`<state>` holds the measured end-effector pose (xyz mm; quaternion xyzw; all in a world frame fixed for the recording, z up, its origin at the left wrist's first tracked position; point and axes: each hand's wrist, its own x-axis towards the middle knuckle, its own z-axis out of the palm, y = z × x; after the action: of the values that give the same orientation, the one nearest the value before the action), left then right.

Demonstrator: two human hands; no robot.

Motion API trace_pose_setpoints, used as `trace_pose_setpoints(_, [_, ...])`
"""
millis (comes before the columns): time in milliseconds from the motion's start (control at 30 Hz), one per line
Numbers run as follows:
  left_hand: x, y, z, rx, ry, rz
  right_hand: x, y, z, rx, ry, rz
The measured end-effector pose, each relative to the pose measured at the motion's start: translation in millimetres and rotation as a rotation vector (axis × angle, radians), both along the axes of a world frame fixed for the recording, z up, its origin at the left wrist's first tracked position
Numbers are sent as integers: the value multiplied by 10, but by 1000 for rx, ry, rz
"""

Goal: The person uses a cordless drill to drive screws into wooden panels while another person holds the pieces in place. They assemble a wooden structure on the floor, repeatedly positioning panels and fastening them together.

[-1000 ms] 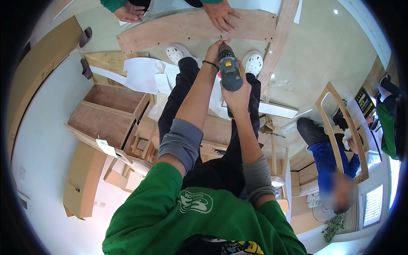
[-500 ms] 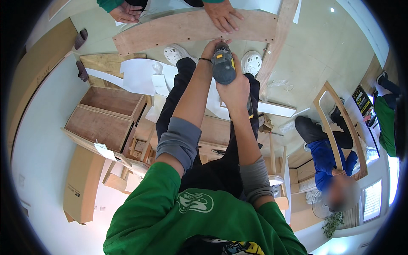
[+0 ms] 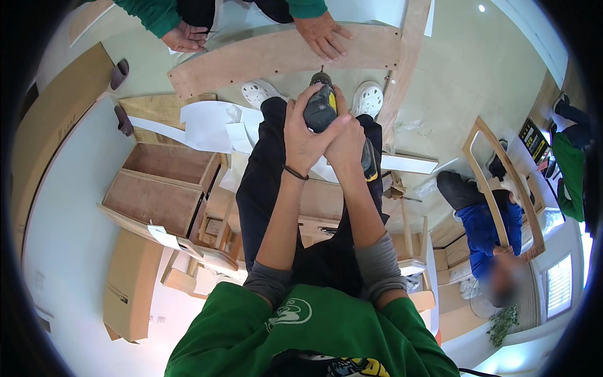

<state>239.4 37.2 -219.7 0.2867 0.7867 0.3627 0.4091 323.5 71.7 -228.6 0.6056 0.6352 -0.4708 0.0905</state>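
A pale tiled floor (image 3: 474, 69) spreads around a curved wooden board (image 3: 264, 60), the landmark here. Nearest, on the wearer's side of the board, the left hand (image 3: 303, 138) curls its fingers around the body of a cordless drill (image 3: 320, 112), its thumb reaching across to the other hand. The right hand (image 3: 347, 143) is closed firmly round the drill's handle. The drill points at the board's near edge, below its middle; whether the bit (image 3: 322, 68) touches the wood, I cannot tell.

White clogs (image 3: 367, 99) stand just short of the board. A co-worker's hand (image 3: 322, 36) rests spread on top of it; that person's other hand (image 3: 185, 38) is by its left part. A straight wooden strip (image 3: 402, 75) meets its right end. Left of and nearer than the board are white sheets (image 3: 207, 122); well to its right, a person in blue (image 3: 480, 226) holds a wooden frame (image 3: 532, 220).
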Motion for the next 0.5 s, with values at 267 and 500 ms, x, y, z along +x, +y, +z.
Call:
trace_pose_setpoints(267, [124, 5, -156, 46, 67, 144, 62, -53, -62, 1, 37, -17])
trace_pose_setpoints(500, [140, -14, -269, 111, 116, 183, 50, -19, -48, 39, 21, 6])
